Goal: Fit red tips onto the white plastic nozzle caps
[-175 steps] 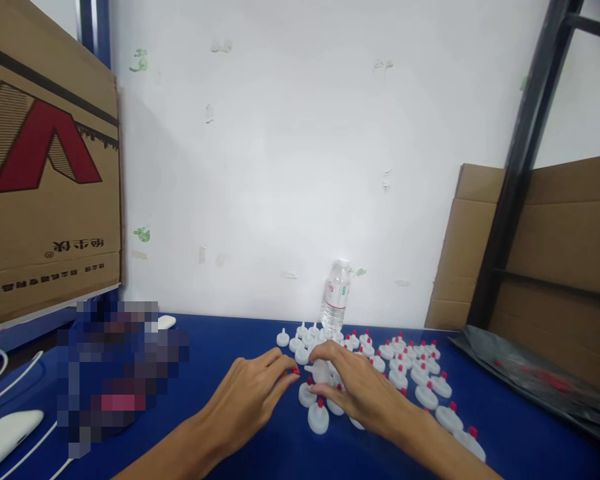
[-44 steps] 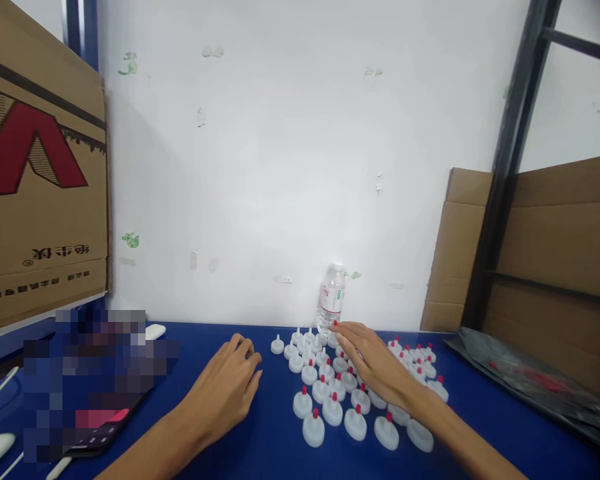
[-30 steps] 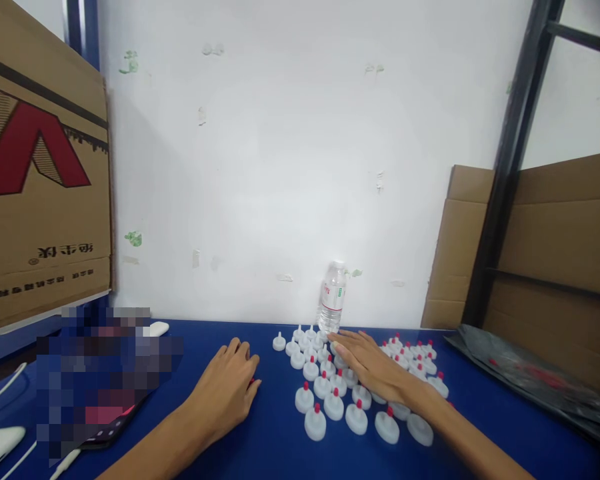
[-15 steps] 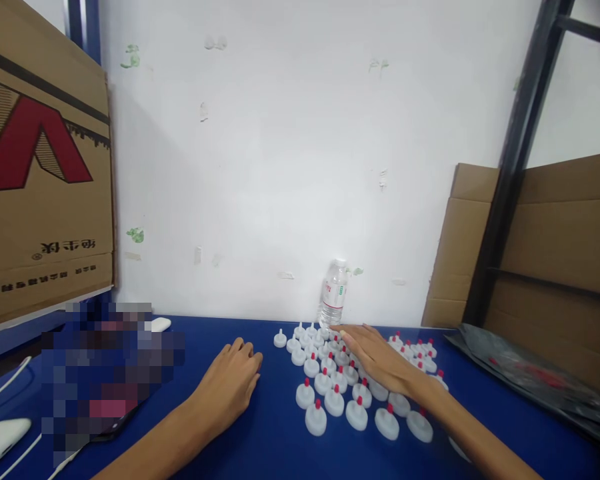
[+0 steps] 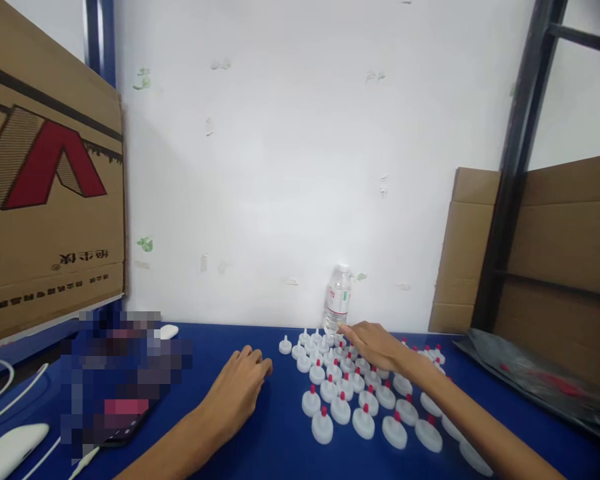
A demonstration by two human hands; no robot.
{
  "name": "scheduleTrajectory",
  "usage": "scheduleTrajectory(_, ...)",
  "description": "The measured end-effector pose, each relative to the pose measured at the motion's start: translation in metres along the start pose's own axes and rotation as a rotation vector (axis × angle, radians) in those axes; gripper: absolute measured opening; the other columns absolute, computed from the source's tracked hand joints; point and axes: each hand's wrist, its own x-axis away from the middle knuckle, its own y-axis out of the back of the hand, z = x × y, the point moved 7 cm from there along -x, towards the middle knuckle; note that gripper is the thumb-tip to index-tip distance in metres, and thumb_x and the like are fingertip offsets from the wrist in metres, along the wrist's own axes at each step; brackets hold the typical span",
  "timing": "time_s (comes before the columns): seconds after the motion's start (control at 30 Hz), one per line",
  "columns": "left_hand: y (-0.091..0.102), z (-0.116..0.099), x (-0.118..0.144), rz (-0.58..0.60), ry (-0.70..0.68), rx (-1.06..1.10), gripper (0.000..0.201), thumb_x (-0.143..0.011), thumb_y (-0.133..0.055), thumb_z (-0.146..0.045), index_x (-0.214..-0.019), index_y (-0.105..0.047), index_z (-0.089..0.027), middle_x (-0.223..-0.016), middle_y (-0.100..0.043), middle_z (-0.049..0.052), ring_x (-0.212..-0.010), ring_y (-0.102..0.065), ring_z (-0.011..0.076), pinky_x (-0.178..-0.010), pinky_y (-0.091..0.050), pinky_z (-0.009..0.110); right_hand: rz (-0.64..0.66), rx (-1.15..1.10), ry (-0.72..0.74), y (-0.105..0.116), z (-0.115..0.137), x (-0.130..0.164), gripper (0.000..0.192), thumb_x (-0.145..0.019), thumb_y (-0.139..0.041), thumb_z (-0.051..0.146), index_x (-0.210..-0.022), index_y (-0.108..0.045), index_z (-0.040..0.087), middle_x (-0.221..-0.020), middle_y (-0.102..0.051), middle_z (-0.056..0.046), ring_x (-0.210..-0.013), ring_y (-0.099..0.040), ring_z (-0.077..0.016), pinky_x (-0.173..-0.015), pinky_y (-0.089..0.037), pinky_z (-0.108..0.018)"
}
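My left hand point(image 5: 243, 380) rests palm-down on the blue table, left of the caps, with its fingers loosely bent and slightly apart. No object shows in it. My right hand point(image 5: 377, 345) is stretched over the back of a group of white nozzle caps, its thumb side toward the bottle. Its fingers are partly hidden, and nothing shows in its grasp. Many of the round caps have red tips, such as the front cap point(image 5: 323, 427). At the back left, several have plain white spouts, including a lone white cap point(image 5: 285, 345). My right forearm covers some caps.
A clear water bottle point(image 5: 338, 300) stands against the white wall behind the caps. On the left are a printed carton point(image 5: 50, 267), white cables and a pixelated patch. A dark plastic bag point(image 5: 535, 380) lies on the right, near cardboard sheets point(image 5: 463, 247).
The view has shifted, so the whole scene sits slightly lower and farther right. My right hand has lifted a little over the caps. My left hand stays in nearly the same spot.
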Motion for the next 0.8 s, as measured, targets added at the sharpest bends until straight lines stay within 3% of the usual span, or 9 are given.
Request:
scheduleTrajectory(0.07, 0.001, 0.0, 0.0, -0.016, 0.008, 0.025, 0.032, -0.089, -0.047, -0.002, -0.1, -0.068, -0.023, -0.102, -0.068, 0.006, -0.099, -0.06, 0.0269, -0.084, -0.047, 0.04, 0.02, 0.036, -0.001, -0.006, 0.0, -0.011, 0.075, -0.104, -0.009, 0.057, -0.062, -0.059, 0.021, -0.065, -0.066, -0.007, -0.063, -0.065, -0.0236, -0.068, -0.046, -0.035)
scheduleTrajectory(0.17, 0.004, 0.001, 0.001, -0.055, 0.028, 0.064, 0.029, -0.092, -0.045, -0.005, -0.101, -0.067, -0.023, -0.101, -0.067, 0.005, -0.098, -0.061, 0.0252, -0.085, -0.048, 0.038, -0.019, 0.088, 0.003, -0.001, 0.006, -0.019, 0.07, -0.106, -0.017, 0.047, -0.059, -0.06, 0.02, -0.061, -0.066, -0.009, -0.065, -0.067, -0.0254, -0.072, -0.044, -0.036)
scheduleTrajectory(0.33, 0.025, 0.002, 0.002, -0.231, 0.044, 0.304, 0.033, -0.099, -0.035, -0.013, -0.118, -0.06, -0.024, -0.105, -0.064, 0.005, -0.091, -0.064, 0.0194, -0.082, -0.051, 0.032, -0.217, 0.11, 0.016, 0.053, 0.035, -0.018, 0.037, -0.102, -0.043, 0.039, -0.089, -0.07, 0.018, -0.081, -0.073, -0.009, -0.085, -0.069, -0.026, -0.094, -0.038, -0.041)
scheduleTrajectory(0.47, 0.04, 0.001, 0.003, -0.358, -0.003, 0.491, 0.035, -0.096, -0.038, -0.014, -0.122, -0.058, -0.023, -0.098, -0.064, 0.003, -0.08, -0.064, 0.0167, -0.075, -0.053, 0.029, -0.31, 0.067, 0.056, 0.085, 0.076, -0.009, 0.02, -0.1, -0.047, 0.027, -0.109, -0.063, 0.019, -0.102, -0.072, -0.009, -0.094, -0.067, -0.0237, -0.08, -0.042, -0.032)
scheduleTrajectory(0.57, 0.044, -0.002, 0.003, -0.404, -0.045, 0.539, 0.033, -0.096, -0.039, -0.016, -0.119, -0.061, -0.024, -0.098, -0.067, 0.003, -0.082, -0.066, 0.0167, -0.073, -0.054, 0.028, -0.263, 0.0, 0.187, 0.084, 0.116, 0.005, 0.021, -0.101, -0.044, 0.018, -0.118, -0.056, 0.023, -0.11, -0.069, -0.007, -0.087, -0.068, -0.0186, -0.071, -0.044, -0.027)
scheduleTrajectory(0.67, 0.048, 0.0, 0.005, -0.465, -0.053, 0.563, 0.027, -0.098, -0.045, -0.022, -0.118, -0.063, -0.025, -0.099, -0.071, 0.002, -0.078, -0.067, 0.0163, -0.073, -0.055, 0.028, -0.163, -0.107, 0.383, 0.071, 0.151, 0.023, 0.031, -0.098, -0.054, 0.012, -0.125, -0.049, 0.025, -0.117, -0.066, -0.007, -0.094, -0.068, -0.0197, -0.074, -0.047, -0.027)
scheduleTrajectory(0.8, 0.054, 0.001, 0.008, -0.569, -0.083, 0.566, 0.026, -0.097, -0.052, -0.026, -0.12, -0.065, -0.025, -0.098, -0.075, 0.001, -0.074, -0.071, 0.0163, -0.075, -0.058, 0.029, -0.13, -0.116, 0.355, 0.056, 0.158, 0.027, 0.05, -0.088, -0.07, 0.013, -0.129, -0.043, 0.025, -0.117, -0.065, -0.007, -0.1, -0.067, -0.0255, -0.078, -0.049, -0.032)
